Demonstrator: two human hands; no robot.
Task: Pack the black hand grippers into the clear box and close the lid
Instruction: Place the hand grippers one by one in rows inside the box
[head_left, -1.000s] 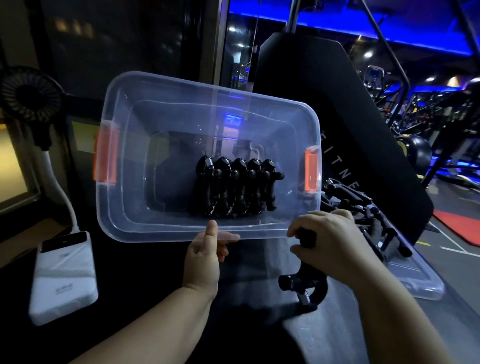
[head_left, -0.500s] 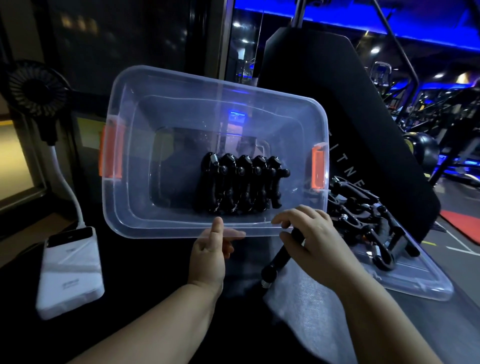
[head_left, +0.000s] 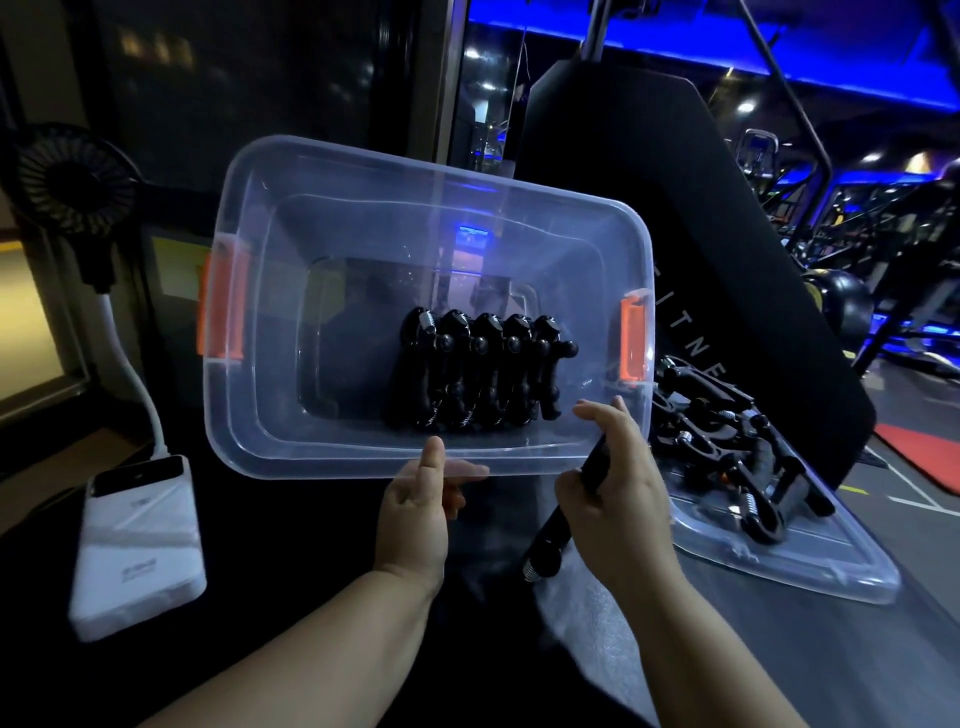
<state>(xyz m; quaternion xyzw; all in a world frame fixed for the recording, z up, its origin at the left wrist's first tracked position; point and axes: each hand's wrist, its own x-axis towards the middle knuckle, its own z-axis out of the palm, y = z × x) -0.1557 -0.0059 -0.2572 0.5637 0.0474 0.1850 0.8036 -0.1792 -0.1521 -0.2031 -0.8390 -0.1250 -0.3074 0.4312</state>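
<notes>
Since 1 second ago my right hand (head_left: 615, 499) has lifted its black hand gripper (head_left: 548, 545) up to the near rim of the clear box (head_left: 322, 457) — fingers wrapped round 1 handle, forefinger stretched over the rim, spring end hanging below the palm. My left hand (head_left: 415, 512) pinches that same rim, thumb on top, fingers underneath, holding the box tipped so its mouth faces me. Just beyond my right fingertips a row of 5 grippers (head_left: 483, 374) stands against the box floor. Right of those fingers a heap of grippers (head_left: 727, 441) lies on the clear lid (head_left: 810, 566) — flat on the table (head_left: 779, 649).
</notes>
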